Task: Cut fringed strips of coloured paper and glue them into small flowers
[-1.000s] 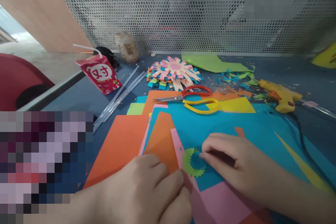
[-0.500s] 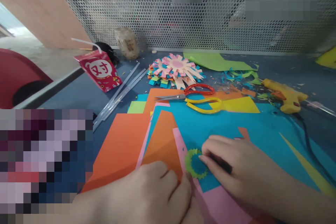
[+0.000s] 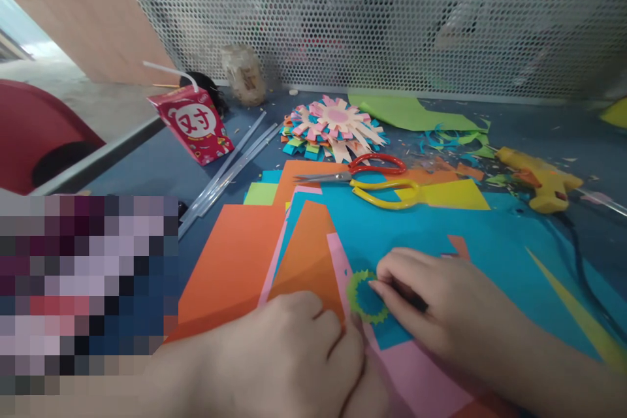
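Observation:
A green paper ring [image 3: 354,304] with a toothed edge is held low over blue paper [image 3: 411,228]. My right hand [image 3: 431,294] pinches its right side between thumb and forefinger. Curled at the ring's lower left is my left hand [image 3: 304,353], its fingertips closed at the edge and partly hidden behind the knuckles. Beneath both hands lie overlapping coloured sheets, among them an orange sheet [image 3: 240,248] and a pink sheet [image 3: 416,372]. Scissors [image 3: 337,176] with one red and one yellow handle rest beyond my hands.
Fringed paper flowers [image 3: 336,121] are stacked at the back. A yellow glue gun [image 3: 543,186] with its cord lies at the right. Clear glue sticks [image 3: 235,173], a red drink carton [image 3: 196,127] and a jar [image 3: 243,75] stand or lie at the left, before a perforated metal panel [image 3: 382,26].
The view has shifted slightly. The green ring has changed its angle a little between my fingers, and its outer teeth show more clearly. Both hands keep their grip.

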Available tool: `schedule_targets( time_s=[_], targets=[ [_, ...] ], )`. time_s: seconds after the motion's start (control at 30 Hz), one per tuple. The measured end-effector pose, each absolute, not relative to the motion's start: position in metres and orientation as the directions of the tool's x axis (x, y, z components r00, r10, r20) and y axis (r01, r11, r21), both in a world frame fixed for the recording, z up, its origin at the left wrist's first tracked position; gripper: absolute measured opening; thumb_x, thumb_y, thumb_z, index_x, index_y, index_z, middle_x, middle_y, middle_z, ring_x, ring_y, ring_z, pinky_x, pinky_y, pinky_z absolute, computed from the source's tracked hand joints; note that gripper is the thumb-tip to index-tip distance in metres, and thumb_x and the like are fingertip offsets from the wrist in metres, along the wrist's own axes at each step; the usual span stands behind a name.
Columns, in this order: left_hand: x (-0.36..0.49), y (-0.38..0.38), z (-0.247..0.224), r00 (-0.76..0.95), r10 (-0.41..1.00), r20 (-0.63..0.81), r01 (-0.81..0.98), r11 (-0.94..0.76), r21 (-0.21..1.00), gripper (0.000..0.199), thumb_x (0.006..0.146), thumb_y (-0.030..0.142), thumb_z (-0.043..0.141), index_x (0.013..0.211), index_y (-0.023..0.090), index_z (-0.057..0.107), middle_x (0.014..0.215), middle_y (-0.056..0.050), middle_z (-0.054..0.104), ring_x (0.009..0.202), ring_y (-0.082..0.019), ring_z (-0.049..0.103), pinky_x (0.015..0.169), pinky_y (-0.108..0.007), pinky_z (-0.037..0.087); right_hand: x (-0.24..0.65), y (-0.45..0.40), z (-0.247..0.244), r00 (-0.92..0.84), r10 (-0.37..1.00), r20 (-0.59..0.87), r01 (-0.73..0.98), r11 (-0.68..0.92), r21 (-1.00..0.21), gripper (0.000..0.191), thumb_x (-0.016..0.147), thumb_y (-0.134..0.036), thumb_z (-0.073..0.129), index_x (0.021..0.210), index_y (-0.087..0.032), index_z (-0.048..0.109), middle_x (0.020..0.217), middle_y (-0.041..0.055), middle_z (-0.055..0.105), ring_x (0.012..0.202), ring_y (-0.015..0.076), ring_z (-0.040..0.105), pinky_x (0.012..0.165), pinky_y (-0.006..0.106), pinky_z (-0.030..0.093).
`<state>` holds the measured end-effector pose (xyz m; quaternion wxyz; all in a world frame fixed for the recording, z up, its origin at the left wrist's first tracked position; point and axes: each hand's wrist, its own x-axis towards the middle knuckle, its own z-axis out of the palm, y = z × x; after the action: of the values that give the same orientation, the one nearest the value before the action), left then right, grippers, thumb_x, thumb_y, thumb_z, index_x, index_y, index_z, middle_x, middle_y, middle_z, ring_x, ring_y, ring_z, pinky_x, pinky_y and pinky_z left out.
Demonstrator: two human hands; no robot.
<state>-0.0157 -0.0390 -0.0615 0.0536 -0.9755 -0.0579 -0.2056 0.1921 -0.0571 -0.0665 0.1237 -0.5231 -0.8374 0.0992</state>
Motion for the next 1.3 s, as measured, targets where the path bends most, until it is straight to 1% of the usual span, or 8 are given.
schedule_targets(
  time_s=[0.2, 0.4, 0.57, 0.7, 0.8, 0.93, 1.2, 1.3],
  targets=[
    [-0.015, -0.039, -0.062, 0.91, 0.089, 0.404, 0.126, -0.99, -0.064, 0.024, 0.084, 0.01, 0.042, 0.073, 0.015, 0.063, 0.057, -0.002, 0.058, 0.043, -0.016, 0.044, 0.036, -0.033, 0.031, 0.19, -0.057, -0.067, -0.43, 0.889, 0.161, 0.841, 0.459, -0.286, 0.019, 0.087, -0.02, 0.052, 0.07, -0.024, 0.043, 0.06, -0.0076, 0.049, 0.042, 0.0122, 0.042, 0.047, 0.029, 0.016],
    [-0.015, -0.04, -0.06, 0.913, 0.088, 0.398, 0.126, -0.99, -0.069, 0.019, 0.081, 0.011, 0.046, 0.072, 0.016, 0.061, 0.055, -0.002, 0.057, 0.041, -0.016, 0.044, 0.035, -0.032, 0.031, 0.189, -0.056, -0.066, -0.411, 0.9, 0.147, 0.849, 0.436, -0.299, 0.02, 0.086, -0.022, 0.053, 0.069, -0.023, 0.043, 0.059, -0.0071, 0.048, 0.041, 0.0116, 0.041, 0.044, 0.028, 0.016],
    [-0.013, -0.04, -0.058, 0.881, 0.061, 0.468, 0.121, -0.988, -0.099, 0.022, 0.083, 0.013, 0.044, 0.069, 0.015, 0.061, 0.053, -0.001, 0.057, 0.038, -0.015, 0.042, 0.033, -0.032, 0.03, 0.199, -0.055, -0.059, -0.347, 0.916, 0.202, 0.8, 0.401, -0.447, 0.013, 0.089, -0.021, 0.05, 0.077, -0.023, 0.047, 0.068, -0.005, 0.052, 0.053, 0.0109, 0.049, 0.046, 0.023, 0.031],
    [-0.012, -0.04, -0.058, 0.877, 0.062, 0.477, 0.132, -0.985, -0.115, 0.02, 0.083, 0.015, 0.047, 0.067, 0.016, 0.06, 0.052, 0.0, 0.057, 0.038, -0.014, 0.043, 0.034, -0.031, 0.031, 0.205, -0.053, -0.055, -0.475, 0.832, 0.286, 0.726, 0.554, -0.407, 0.005, 0.088, -0.02, 0.054, 0.092, -0.023, 0.053, 0.089, 0.0, 0.058, 0.076, 0.0138, 0.056, 0.06, 0.023, 0.042],
    [-0.011, -0.04, -0.059, 0.876, 0.058, 0.478, 0.136, -0.982, -0.129, 0.018, 0.082, 0.016, 0.05, 0.066, 0.016, 0.059, 0.05, 0.001, 0.054, 0.038, -0.013, 0.043, 0.034, -0.03, 0.031, 0.203, -0.054, -0.055, -0.551, 0.802, 0.23, 0.722, 0.596, -0.352, 0.005, 0.09, -0.021, 0.053, 0.089, -0.024, 0.057, 0.091, 0.0006, 0.058, 0.075, 0.0153, 0.057, 0.06, 0.026, 0.04],
    [-0.012, -0.04, -0.058, 0.888, 0.05, 0.458, 0.125, -0.983, -0.134, 0.018, 0.081, 0.012, 0.047, 0.069, 0.015, 0.061, 0.053, -0.001, 0.058, 0.038, -0.014, 0.046, 0.035, -0.031, 0.032, 0.2, -0.057, -0.057, -0.541, 0.829, 0.143, 0.76, 0.554, -0.339, 0.011, 0.091, -0.021, 0.051, 0.087, -0.025, 0.06, 0.093, 0.0008, 0.058, 0.069, 0.0151, 0.056, 0.053, 0.028, 0.034],
    [-0.01, -0.04, -0.057, 0.876, 0.048, 0.48, 0.122, -0.985, -0.125, 0.028, 0.085, 0.013, 0.04, 0.073, 0.014, 0.065, 0.054, -0.004, 0.062, 0.037, -0.015, 0.048, 0.033, -0.031, 0.033, 0.197, -0.057, -0.058, -0.501, 0.849, 0.168, 0.759, 0.524, -0.386, 0.005, 0.087, -0.02, 0.057, 0.087, -0.023, 0.061, 0.092, 0.001, 0.057, 0.07, 0.015, 0.055, 0.052, 0.028, 0.033],
    [-0.009, -0.039, -0.056, 0.879, 0.044, 0.474, 0.107, -0.989, -0.106, 0.028, 0.084, 0.011, 0.04, 0.069, 0.015, 0.063, 0.054, -0.004, 0.061, 0.036, -0.015, 0.045, 0.032, -0.032, 0.03, 0.196, -0.057, -0.059, -0.481, 0.859, 0.176, 0.765, 0.509, -0.395, 0.004, 0.085, -0.021, 0.06, 0.088, -0.024, 0.06, 0.092, -0.0001, 0.057, 0.071, 0.0145, 0.056, 0.053, 0.027, 0.035]
  ],
)
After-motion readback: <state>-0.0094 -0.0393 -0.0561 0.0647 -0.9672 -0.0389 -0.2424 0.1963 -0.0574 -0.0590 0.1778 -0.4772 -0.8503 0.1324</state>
